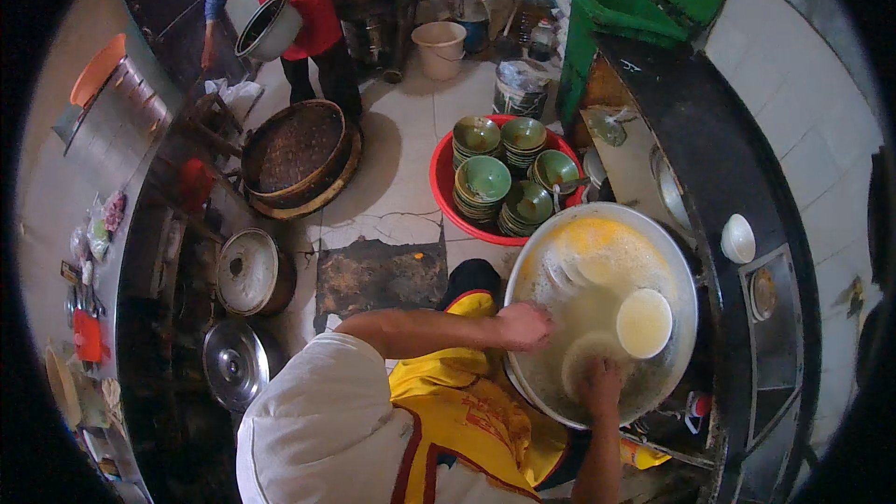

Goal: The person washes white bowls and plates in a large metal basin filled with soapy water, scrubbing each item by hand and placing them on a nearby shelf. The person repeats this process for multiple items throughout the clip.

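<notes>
A large metal basin (516, 273) of cloudy, foamy water stands before me. My right hand (600, 381) dips into the water at a pale round bowl (582, 357), its fingers on the bowl and partly hidden by the murk. Over the basin's left side is my left hand (526, 327), curled and blurred; whether it holds anything is unclear. Another white bowl (645, 324), filled with cloudy liquid, floats to the right of my hands. More pale dishes (570, 273) show dimly under yellowish foam at the far side.
Beyond the basin, a red tub (442, 213) holds stacked green bowls (483, 180). A black counter (742, 140) along the right bears a small white bowl (738, 239). On the left are a woven basket (297, 147) and lidded pots (246, 271). A person (283, 0) in a red apron carries a pot (271, 31).
</notes>
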`<state>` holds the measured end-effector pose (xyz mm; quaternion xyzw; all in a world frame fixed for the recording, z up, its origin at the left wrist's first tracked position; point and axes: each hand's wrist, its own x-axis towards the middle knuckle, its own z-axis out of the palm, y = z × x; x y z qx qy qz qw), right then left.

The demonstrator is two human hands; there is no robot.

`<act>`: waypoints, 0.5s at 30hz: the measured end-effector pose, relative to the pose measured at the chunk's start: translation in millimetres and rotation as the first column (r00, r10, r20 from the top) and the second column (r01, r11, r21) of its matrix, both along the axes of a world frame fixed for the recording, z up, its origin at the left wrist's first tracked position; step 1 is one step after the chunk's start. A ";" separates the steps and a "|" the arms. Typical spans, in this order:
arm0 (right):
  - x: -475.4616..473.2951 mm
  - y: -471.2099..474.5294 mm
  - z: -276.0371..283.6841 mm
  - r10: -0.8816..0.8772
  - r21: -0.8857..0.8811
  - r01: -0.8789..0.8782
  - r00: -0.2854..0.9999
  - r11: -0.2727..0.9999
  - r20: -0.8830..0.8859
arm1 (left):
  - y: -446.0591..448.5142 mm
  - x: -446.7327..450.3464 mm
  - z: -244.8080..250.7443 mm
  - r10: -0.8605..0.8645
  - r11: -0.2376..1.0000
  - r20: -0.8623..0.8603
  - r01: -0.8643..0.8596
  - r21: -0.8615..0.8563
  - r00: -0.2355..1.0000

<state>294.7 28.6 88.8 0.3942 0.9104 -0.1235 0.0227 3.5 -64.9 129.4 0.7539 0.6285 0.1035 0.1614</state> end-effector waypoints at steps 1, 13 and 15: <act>0.7 1.1 1.3 -0.002 -0.001 0.002 1.000 1.000 -0.023 | 0.1 0.8 0.8 0.018 0.998 -0.003 -0.018 -0.067 1.000; -1.7 7.5 -4.9 -0.061 0.052 0.066 0.994 0.996 -0.093 | 1.5 -0.8 -7.4 -0.026 0.999 0.001 0.026 0.028 1.000; -1.6 7.4 -5.6 -0.061 0.052 0.067 0.993 0.996 -0.102 | 0.6 -0.7 -6.5 -0.023 0.998 0.001 0.023 0.056 1.000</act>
